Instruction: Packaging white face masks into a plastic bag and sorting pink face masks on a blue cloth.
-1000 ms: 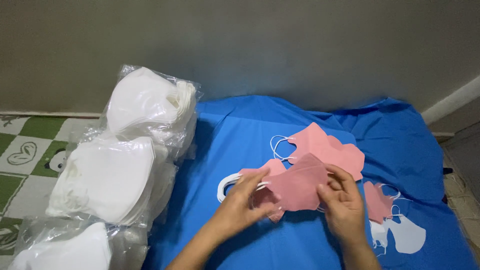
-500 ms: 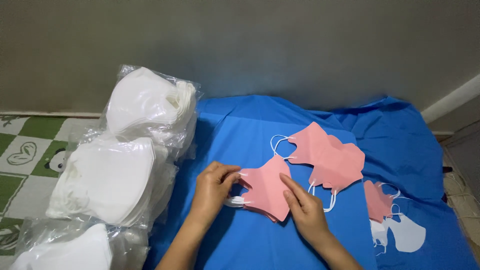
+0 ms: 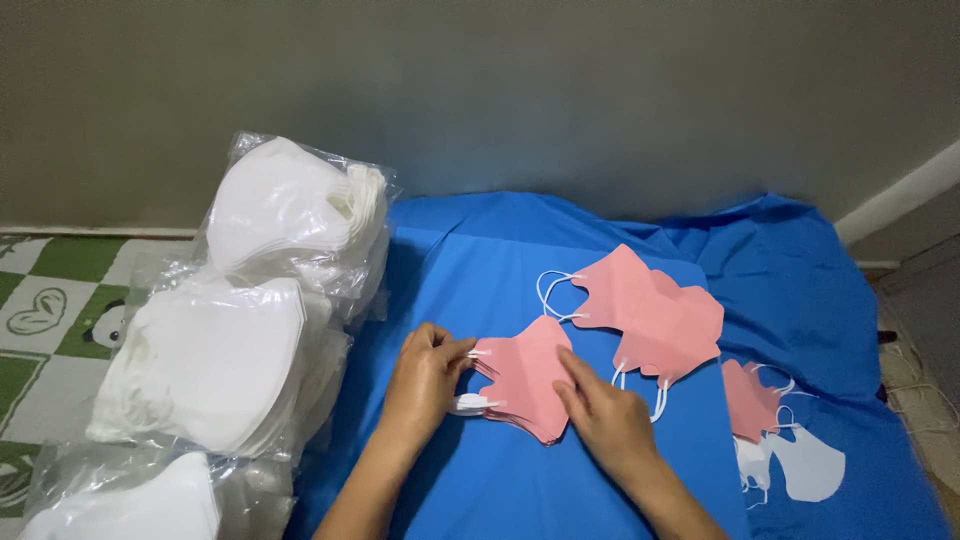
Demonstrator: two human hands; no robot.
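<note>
The left hand [image 3: 425,378] is pinching the white ear loops at the edge of a small stack of flat pink fabric face masks [image 3: 527,388], while the right hand [image 3: 605,417] is pressing flat on top of it, fingers spread; the stack is lying on the blue cloth sheet [image 3: 480,250]. Two more pink mask heaps [image 3: 650,312] [image 3: 750,400] are lying to the right, beside two white masks [image 3: 805,465]. Three clear plastic bags [image 3: 290,215] of white masks are sitting at left.

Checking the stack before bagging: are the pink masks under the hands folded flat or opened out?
Folded flat: the pink masks lie as a thin stack on the blue cloth, layered edges showing.
</note>
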